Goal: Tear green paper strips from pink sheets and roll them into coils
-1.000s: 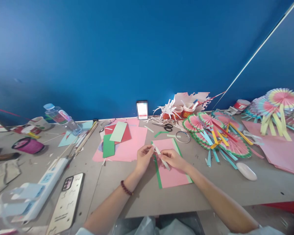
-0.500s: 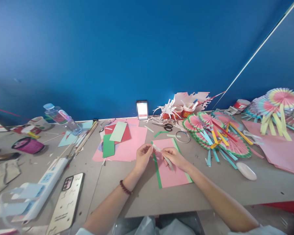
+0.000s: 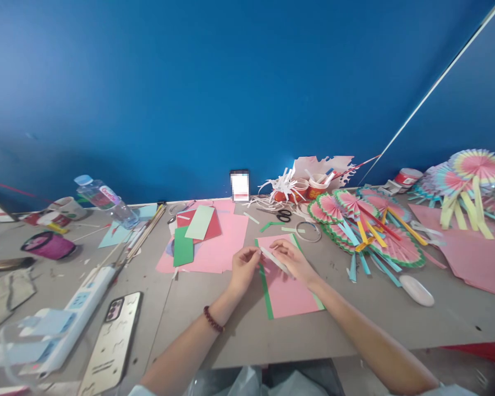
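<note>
Between my two hands is a narrow pale strip (image 3: 277, 260), held slanting above a pink sheet (image 3: 291, 297) with green strips along its side edges. My left hand (image 3: 245, 266) pinches the strip's upper left end between thumb and fingers. Closed around the strip's upper side, my right hand (image 3: 292, 259) has its fingertips on it, a little right of my left hand. The pink sheet lies flat on the grey table (image 3: 214, 349), partly hidden under my hands.
Pink, red and green papers (image 3: 183, 246) lie to the left. Scissors (image 3: 284, 215) and a ring of tape (image 3: 308, 231) sit behind the sheet. Folded paper fans (image 3: 400, 242) and a white oval object (image 3: 416, 290) are right. A phone (image 3: 112, 344) and power strip (image 3: 76, 313) lie left.
The pale strip now lies straighter between my hands, where its lower end curved down before. My right hand has shifted slightly up, with its fingers more extended along the strip.
</note>
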The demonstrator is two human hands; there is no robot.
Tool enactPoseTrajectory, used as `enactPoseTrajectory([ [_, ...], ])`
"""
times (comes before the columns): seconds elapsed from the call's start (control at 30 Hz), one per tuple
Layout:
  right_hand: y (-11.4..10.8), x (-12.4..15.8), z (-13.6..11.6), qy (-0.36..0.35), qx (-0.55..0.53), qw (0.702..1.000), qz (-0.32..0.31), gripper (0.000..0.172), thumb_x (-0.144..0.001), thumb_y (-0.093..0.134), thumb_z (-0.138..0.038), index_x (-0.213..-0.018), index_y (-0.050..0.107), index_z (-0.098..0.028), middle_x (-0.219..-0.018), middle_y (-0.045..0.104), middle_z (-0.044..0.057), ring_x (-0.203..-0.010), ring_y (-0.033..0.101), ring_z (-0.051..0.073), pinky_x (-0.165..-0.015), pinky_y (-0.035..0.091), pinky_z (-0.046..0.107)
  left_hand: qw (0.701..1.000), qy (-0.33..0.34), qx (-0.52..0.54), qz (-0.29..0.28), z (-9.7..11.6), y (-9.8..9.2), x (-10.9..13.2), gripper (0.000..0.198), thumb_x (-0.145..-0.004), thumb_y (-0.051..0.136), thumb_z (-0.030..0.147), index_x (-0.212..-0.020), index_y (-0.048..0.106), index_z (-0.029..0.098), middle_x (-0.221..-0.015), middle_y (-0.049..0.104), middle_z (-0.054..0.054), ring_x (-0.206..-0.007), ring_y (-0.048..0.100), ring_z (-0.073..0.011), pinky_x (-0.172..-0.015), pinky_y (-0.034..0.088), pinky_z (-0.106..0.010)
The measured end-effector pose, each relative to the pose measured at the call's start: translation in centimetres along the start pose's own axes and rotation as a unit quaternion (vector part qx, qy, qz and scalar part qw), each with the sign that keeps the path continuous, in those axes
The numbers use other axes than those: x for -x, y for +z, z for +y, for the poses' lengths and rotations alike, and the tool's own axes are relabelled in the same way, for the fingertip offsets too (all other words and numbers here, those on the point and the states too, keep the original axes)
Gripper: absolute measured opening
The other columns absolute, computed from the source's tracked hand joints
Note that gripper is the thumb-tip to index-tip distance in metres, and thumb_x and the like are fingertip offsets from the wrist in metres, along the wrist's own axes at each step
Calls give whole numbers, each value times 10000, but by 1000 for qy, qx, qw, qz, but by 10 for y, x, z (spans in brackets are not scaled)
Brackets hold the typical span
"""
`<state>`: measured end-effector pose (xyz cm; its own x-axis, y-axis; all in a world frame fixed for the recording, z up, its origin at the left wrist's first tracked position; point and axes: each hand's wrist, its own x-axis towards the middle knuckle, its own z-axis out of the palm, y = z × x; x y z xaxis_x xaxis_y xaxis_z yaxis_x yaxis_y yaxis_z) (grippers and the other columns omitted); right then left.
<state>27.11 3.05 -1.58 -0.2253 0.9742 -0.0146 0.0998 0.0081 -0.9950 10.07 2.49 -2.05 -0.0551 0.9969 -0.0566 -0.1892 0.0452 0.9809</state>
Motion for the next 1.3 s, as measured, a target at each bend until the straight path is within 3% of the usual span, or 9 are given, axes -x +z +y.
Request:
enactPoseTrajectory([
  [0.1,3,1,3,-138,98,981,97,255,-833,690,-485,-882,631,-242,-921,703,74,-876,656,234,-804,567,379,1000,-11,1,5,-3,3,2,255,-674,802,418,-645,715,180,-597,672,-42,-529,597,-144,-510,461,-254],
  [0.17,5,3,4,-186,143,966,106,186,-872,664,-430,-821,642,-253,-881,694,74,-882,645,250,-868,551,420,1000,-11,5,3,-3,4,3,269,-671,807,427,-640,708,178,-603,675,-44,-523,597,-141,-508,463,-253],
  [0.53,10,10,0,-255,206,937,120,185,-943,592,-279,-828,735,-258,-845,751,96,-830,686,255,-797,564,415,999,17,-10,-35,-2,7,10,308,-696,817,468,-687,722,176,-655,703,-53,-552,629,-161,-525,499,-270],
  [0.83,10,10,0,-354,256,887,148,189,-922,601,-140,-830,735,-237,-784,759,50,-740,700,198,-713,587,341,985,108,-118,-59,-3,3,12,270,-839,714,441,-752,748,187,-707,742,-57,-627,672,-180,-619,500,-292],
  [1.0,11,10,-1,-353,257,886,158,185,-897,598,-120,-802,711,-232,-771,751,48,-737,703,198,-686,589,321,977,141,-146,-57,-5,3,13,221,-852,691,385,-757,762,198,-720,746,-51,-654,668,-180,-623,494,-285],
  [1.3,15,13,-5,-268,186,932,158,149,-864,596,-181,-738,663,-228,-754,731,40,-708,679,175,-676,575,282,985,127,-103,-55,-7,4,14,133,-810,760,309,-733,773,201,-686,716,-43,-631,634,-171,-623,467,-277],
])
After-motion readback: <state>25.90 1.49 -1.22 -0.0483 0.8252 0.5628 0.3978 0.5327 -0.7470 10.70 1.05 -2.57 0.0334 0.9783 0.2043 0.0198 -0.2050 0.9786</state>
